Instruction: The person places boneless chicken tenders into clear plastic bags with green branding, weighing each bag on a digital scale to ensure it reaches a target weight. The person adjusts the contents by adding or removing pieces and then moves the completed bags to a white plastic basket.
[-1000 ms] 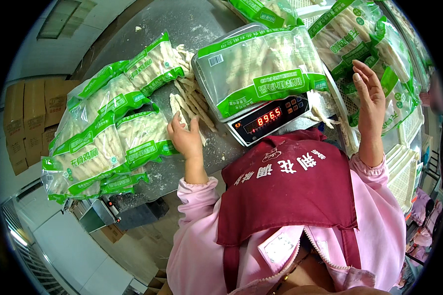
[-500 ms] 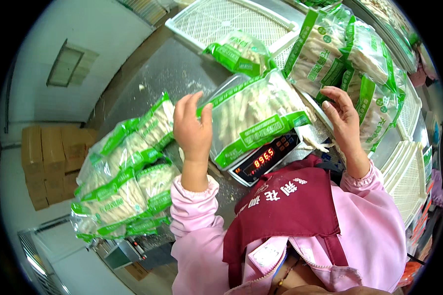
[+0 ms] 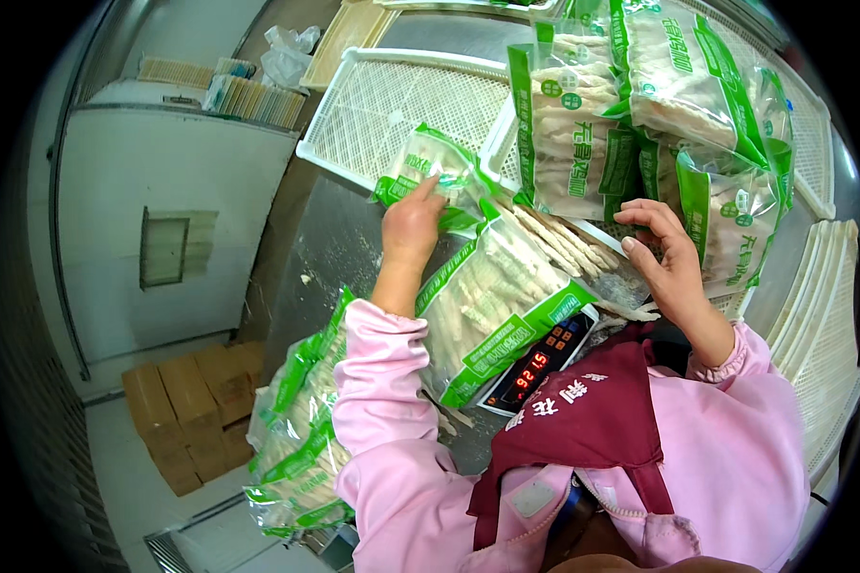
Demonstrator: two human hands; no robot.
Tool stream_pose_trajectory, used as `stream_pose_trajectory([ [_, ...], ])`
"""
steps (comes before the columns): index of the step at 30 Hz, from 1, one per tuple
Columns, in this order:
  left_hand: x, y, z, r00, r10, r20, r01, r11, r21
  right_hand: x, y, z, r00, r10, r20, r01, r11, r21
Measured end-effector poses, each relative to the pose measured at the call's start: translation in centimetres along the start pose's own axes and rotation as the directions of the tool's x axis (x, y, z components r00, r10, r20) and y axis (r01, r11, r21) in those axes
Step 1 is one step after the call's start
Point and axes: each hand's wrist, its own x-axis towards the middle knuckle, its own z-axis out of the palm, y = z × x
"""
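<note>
- Foremost, one grey metal worktable (image 3: 330, 244), across the middle of the frame; surface flecked with pale crumbs.
- One pink jacket (image 3: 726, 420), lower centre to lower right, worn under a maroon apron (image 3: 583, 430); cuffs gathered at the wrists.
- One pile of filled bags (image 3: 583, 143), upper right; clear plastic with green bands, pale sticks visible inside.
- One white mesh tray (image 3: 397, 105), upper centre, lying flat.
- One stack of white trays (image 3: 812, 325), right edge of the frame.
- One second group of bags (image 3: 301, 430), same kind, lower left, partly hidden by the left sleeve.
- One group of cardboard boxes (image 3: 186, 411), brown, lower left, beyond the table.
- One scale bag (image 3: 492, 306), centre of the frame, filled with pale sticks, lying over the scale.
- One electronic scale (image 3: 545, 368), just below centre, mostly covered; red display lit.
- One upper bag (image 3: 430, 158), above centre, filled, at the mesh tray's near edge, under the left fingers.
- One left hand (image 3: 413, 224), above centre, forefinger extended over the upper bag; whether it grips or merely touches, cannot tell.
- One right hand (image 3: 667, 253), right of centre, near the pile; fingers curved, thumb well apart, nothing visibly held.
- Several loose sticks (image 3: 564, 244), pale, between the scale bag and the pile.
</note>
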Motion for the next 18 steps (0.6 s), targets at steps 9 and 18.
stream_pose_trajectory([
  [9, 2.2, -10.1, -4.9, 0.903, -0.293, -0.316, 0.238, 0.950, -0.201, 1.6, 1.5, -0.1, 1.000, 0.006, -0.016, -0.006, 1.000, 0.015],
  [18, 1.3, -11.2, -11.0, 0.699, -0.690, -0.185, 0.208, 0.444, -0.872, 1.5, 1.4, 1.0, 0.999, 0.022, 0.026, -0.022, 1.000, -0.001],
])
